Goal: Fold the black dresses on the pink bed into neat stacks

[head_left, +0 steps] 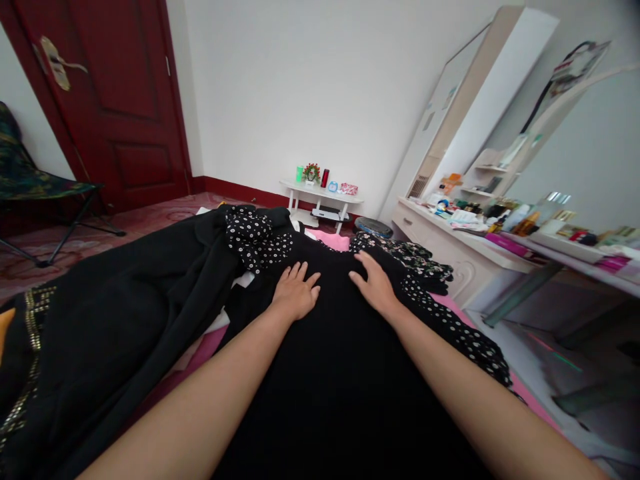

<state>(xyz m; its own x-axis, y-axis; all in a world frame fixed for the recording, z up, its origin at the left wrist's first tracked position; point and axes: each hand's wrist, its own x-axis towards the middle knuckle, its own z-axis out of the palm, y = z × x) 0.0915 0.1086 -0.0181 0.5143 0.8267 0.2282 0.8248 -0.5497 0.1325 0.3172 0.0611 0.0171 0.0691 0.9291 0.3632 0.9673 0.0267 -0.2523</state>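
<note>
A black garment (330, 373) with white-dotted sleeves lies spread flat on a pink bed surface (530, 393). My left hand (296, 290) rests palm down on its upper chest part, fingers stretched out and slightly apart. My right hand (374, 283) lies flat on the same cloth a little to the right, fingers extended toward the neckline. One dotted sleeve (257, 240) is bunched at the top left, the other dotted sleeve (450, 320) runs along the right edge. Neither hand holds anything.
Another black garment with gold trim (100, 320) lies heaped on the left. A white dressing table (465, 250) crowded with bottles stands at the right, a small white side table (323, 197) by the far wall, a dark red door (110, 93) and a folding chair (35, 187) at the left.
</note>
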